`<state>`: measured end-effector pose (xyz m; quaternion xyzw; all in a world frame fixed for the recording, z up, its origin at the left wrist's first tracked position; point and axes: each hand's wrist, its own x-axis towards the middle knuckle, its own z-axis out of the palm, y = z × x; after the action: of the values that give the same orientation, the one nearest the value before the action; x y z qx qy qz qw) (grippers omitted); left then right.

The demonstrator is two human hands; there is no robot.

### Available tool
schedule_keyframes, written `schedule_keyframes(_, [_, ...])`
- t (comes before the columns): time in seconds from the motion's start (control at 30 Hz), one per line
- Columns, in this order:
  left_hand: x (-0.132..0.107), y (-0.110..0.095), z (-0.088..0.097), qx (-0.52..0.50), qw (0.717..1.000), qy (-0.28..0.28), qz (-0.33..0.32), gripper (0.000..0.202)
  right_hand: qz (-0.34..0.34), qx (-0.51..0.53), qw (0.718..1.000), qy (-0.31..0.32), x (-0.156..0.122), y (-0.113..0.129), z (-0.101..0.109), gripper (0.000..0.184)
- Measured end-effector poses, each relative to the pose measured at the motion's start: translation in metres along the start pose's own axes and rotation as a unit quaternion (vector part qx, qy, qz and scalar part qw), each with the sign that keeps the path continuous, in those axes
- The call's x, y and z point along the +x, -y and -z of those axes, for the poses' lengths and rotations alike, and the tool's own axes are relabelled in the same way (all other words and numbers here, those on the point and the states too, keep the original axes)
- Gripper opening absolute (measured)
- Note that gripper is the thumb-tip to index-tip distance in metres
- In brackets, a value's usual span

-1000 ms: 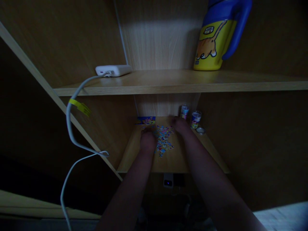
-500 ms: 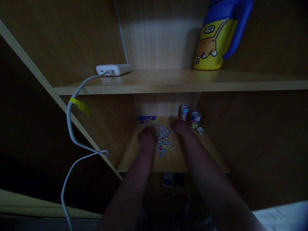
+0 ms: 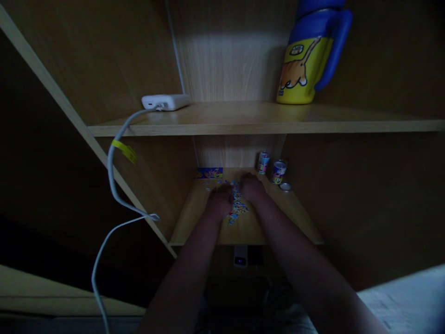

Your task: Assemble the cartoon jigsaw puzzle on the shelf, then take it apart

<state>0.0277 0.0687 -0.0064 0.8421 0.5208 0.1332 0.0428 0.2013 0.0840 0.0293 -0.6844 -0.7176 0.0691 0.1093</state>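
A pile of small colourful jigsaw puzzle pieces [image 3: 238, 207] lies on the lower shelf board [image 3: 194, 227]. My left hand [image 3: 219, 200] rests over the pile's left side, palm down, fingers reaching across the pieces. From the right, my right hand [image 3: 252, 188] touches the upper part of the pile, its fingers loosely bent and dim. No piece can be seen gripped in either hand. A few stray pieces [image 3: 207, 189] lie beyond my left hand. Behind are a blue printed card [image 3: 209, 173] and two small printed cans [image 3: 263, 163], with a round metal lid [image 3: 285, 187] beside them.
Above my hands runs an upper shelf [image 3: 229, 128], carrying a white power bank [image 3: 166, 102] and a blue and yellow mug [image 3: 301, 65]. A white cable [image 3: 111, 171] hangs down at the left. Below the board sits a small device [image 3: 240, 256] with a blue light.
Both hands have come closer together over the pieces, the left moving right and the right moving left. The pile is narrower, and stray pieces now show at its left. The view shifted slightly.
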Motion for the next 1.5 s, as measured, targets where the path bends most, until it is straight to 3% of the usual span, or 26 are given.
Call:
schedule_keyframes(0.1, [-0.001,-0.004,0.003,0.023,0.998,0.032,0.038,0.060,0.040,0.023,0.998,-0.048,-0.034,0.017,-0.012,0.059])
schedule_keyframes(0.17, [-0.001,-0.005,0.005,0.037,0.996,0.050,0.058,0.064,0.088,0.034,0.995,-0.041,-0.061,0.029,-0.025,0.066])
schedule_keyframes(0.27, [-0.003,-0.005,0.007,0.045,0.994,0.059,0.085,0.068,0.056,0.066,0.996,0.000,-0.093,0.040,-0.039,0.077])
schedule_keyframes(0.37, [-0.006,-0.005,0.008,0.041,0.991,0.057,0.116,0.068,0.023,0.049,0.998,0.038,-0.107,0.039,-0.038,0.078])
schedule_keyframes(0.57, [-0.016,-0.006,0.010,0.034,0.985,0.054,0.162,0.066,0.002,0.011,0.997,0.074,-0.107,0.032,-0.025,0.078])
schedule_keyframes(0.7, [-0.021,-0.005,0.010,0.018,0.982,0.043,0.184,0.066,-0.025,0.018,0.999,0.041,-0.108,0.032,-0.030,0.075])
schedule_keyframes(0.83, [-0.021,-0.004,0.010,0.019,0.975,0.033,0.220,0.067,0.047,0.025,0.999,0.005,-0.108,0.031,-0.035,0.075])
schedule_keyframes(1.1, [-0.011,0.005,0.013,0.022,0.948,0.050,0.315,0.074,0.117,0.020,0.991,0.062,-0.095,0.036,-0.033,0.073])
schedule_keyframes(1.27, [-0.016,0.005,0.014,0.022,0.951,0.048,0.306,0.076,0.078,0.014,0.994,0.070,-0.091,0.032,-0.032,0.075])
schedule_keyframes(1.5, [-0.036,-0.007,0.020,0.032,0.949,0.063,0.307,0.074,-0.060,-0.001,0.996,0.060,-0.069,0.002,-0.026,0.080])
